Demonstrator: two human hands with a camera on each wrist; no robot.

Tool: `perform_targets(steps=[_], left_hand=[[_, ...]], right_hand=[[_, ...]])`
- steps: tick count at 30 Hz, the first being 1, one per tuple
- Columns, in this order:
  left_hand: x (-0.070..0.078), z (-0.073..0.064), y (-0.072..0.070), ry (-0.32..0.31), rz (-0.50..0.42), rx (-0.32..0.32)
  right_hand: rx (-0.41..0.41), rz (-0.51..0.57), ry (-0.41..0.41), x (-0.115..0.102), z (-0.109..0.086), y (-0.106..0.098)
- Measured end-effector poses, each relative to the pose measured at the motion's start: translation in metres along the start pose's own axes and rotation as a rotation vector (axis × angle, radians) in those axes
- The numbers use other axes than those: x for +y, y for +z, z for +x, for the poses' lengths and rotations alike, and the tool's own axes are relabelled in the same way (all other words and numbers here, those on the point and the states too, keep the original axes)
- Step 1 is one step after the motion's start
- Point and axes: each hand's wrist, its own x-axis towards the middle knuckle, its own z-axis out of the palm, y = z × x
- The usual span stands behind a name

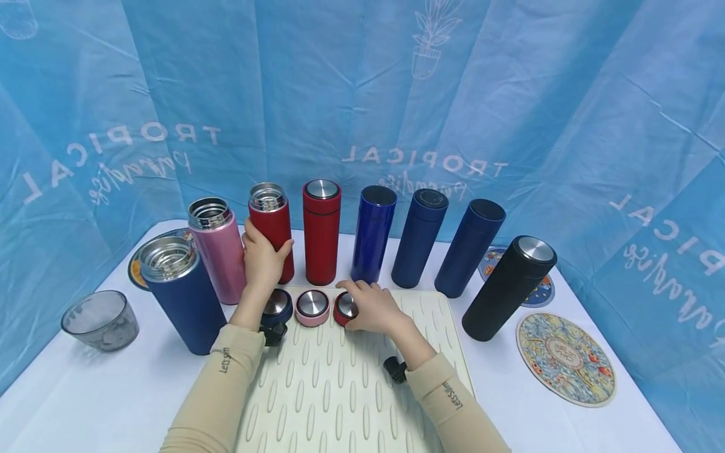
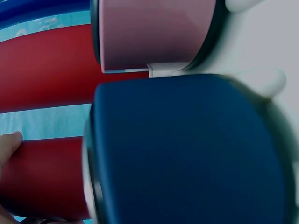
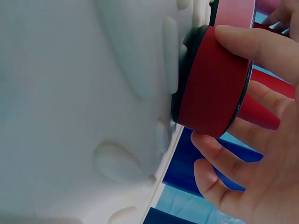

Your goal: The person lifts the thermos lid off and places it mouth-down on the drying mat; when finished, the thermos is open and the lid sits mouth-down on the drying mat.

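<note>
My left hand (image 1: 264, 257) grips an uncapped red thermos bottle (image 1: 274, 228), its steel neck bare at the top. In the left wrist view its thumb lies along the red body (image 2: 46, 172). My right hand (image 1: 374, 307) pinches a red lid (image 1: 343, 308) with a steel top, at the far edge of the ribbed mat. The right wrist view shows thumb and fingers around that red lid (image 3: 215, 84), its dark rim against the mat. Beside it on the mat sit a pink lid (image 1: 313, 307) and a dark blue lid (image 1: 278, 306), partly hidden by the left wrist.
Left of the red bottle stand an uncapped pink bottle (image 1: 219, 255) and an uncapped blue one (image 1: 184, 299), then a glass bowl (image 1: 102, 321). Capped bottles, red (image 1: 321, 236), blue and black (image 1: 506, 289), line the back and right. The cream mat (image 1: 340, 390) lies in front; a round coaster (image 1: 566, 360) lies right.
</note>
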Motion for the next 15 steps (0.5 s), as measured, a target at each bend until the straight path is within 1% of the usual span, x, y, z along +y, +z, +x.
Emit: perform_targets(steps=[9,12,15], left_hand=[[0.0013,0.0007,-0.0012,-0.001,0.002,-0.004],[0.0005,0.0007,-0.0012,0.0,0.005,-0.003],[-0.0008,0.0006,-0.0008,0.0,0.005,-0.002]], right_hand=[[-0.019,0.07,0.028,-0.001,-0.0009,-0.0027],[-0.014,0.125,0.04,0.0003,-0.003,-0.0041],[0.018,0.193,0.051,0.0033,-0.0076,-0.0073]])
